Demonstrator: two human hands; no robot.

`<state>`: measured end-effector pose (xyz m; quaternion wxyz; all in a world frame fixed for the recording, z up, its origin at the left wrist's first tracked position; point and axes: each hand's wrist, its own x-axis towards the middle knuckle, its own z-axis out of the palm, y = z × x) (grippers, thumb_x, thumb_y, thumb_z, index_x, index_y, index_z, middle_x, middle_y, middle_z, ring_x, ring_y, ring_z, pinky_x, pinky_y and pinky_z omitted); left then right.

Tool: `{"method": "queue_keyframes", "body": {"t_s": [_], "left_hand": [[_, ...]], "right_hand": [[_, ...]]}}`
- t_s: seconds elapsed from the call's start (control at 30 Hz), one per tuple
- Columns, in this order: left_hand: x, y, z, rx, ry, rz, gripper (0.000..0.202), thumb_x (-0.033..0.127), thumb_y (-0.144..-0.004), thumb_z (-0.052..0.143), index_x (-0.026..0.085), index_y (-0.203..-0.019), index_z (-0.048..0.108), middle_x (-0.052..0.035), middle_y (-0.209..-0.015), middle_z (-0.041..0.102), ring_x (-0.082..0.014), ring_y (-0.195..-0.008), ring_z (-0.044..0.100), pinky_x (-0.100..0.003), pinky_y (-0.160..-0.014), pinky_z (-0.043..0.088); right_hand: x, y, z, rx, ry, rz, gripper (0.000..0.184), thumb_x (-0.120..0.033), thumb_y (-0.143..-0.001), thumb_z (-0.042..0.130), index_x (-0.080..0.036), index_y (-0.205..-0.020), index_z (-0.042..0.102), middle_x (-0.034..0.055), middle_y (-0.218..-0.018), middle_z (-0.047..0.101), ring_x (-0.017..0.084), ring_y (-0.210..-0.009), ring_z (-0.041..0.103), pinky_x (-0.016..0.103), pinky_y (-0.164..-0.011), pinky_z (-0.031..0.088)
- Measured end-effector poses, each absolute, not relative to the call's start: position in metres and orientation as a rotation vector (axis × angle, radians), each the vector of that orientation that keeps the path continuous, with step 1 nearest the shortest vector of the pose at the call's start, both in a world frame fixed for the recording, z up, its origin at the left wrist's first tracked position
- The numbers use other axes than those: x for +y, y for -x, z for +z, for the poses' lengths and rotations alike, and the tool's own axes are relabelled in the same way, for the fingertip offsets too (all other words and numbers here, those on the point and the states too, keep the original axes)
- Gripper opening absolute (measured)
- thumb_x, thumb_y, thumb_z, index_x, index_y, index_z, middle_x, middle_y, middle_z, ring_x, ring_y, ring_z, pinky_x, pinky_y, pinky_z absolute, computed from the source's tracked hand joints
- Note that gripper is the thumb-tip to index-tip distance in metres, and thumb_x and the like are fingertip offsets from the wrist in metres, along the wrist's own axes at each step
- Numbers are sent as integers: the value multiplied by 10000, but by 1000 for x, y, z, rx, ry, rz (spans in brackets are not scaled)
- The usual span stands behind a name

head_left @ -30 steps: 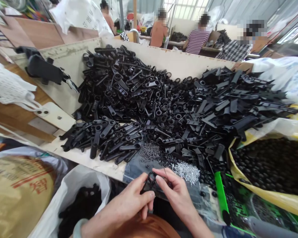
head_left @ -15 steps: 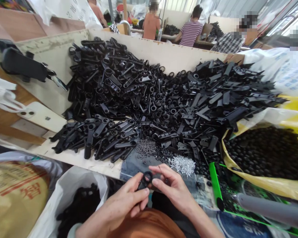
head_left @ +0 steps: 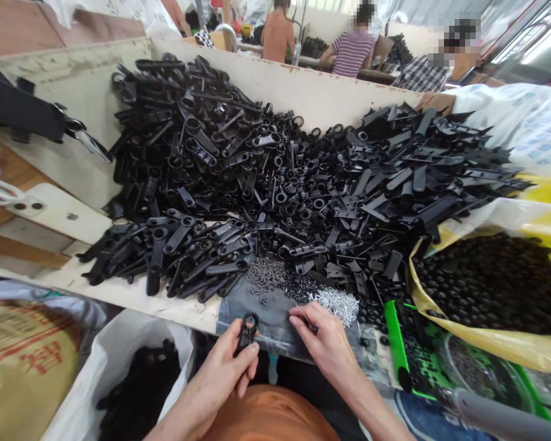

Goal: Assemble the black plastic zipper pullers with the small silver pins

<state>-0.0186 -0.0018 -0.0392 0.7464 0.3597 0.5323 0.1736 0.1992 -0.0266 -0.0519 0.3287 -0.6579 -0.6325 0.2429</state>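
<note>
Closed around a small black plastic arm with a ringed end, my left hand is just in front of the bench edge. The ring faces up between thumb and fingers. My right hand pinches a thin, dark, pointed tool whose exact kind is unclear. It hovers over the dark mat, close to a heap of silver pins. Behind the mat lie small grey-brown metal pieces and little black pieces.
Large piles of black ringed arms and flat black pieces fill the walled bench. A white phone is at left. A yellow bag and green tray stand at right, a white sack lower left. People sit beyond.
My hands have moved apart: the left went left with the black arm, while the right drew away from it, toward the mat. The view has shifted slightly.
</note>
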Motion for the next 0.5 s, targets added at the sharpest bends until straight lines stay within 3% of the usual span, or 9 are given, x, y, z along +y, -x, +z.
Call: {"method": "queue_keyframes", "body": {"t_s": [0.27,0.5], "left_hand": [[-1,20,-36,1095,-724,385,550,558,-838,709,203,-1188,476,97,-657,550,-47,-457,385,-214,-490,239],[2,16,-26,1050,-659,367,364,456,-866,685,203,-1047,495,85,-657,563,-41,-463,392,-214,-488,211]], "right_hand": [[-32,-194,-59,-1728,1667,565,265,-350,-1050,527,-215,-952,732,47,-848,701,189,-760,706,276,-681,552],[-40,-194,-65,-1862,1617,418,289,-332,-1086,450,-201,-1009,696,53,-851,694,166,-708,705,258,-654,559]]}}
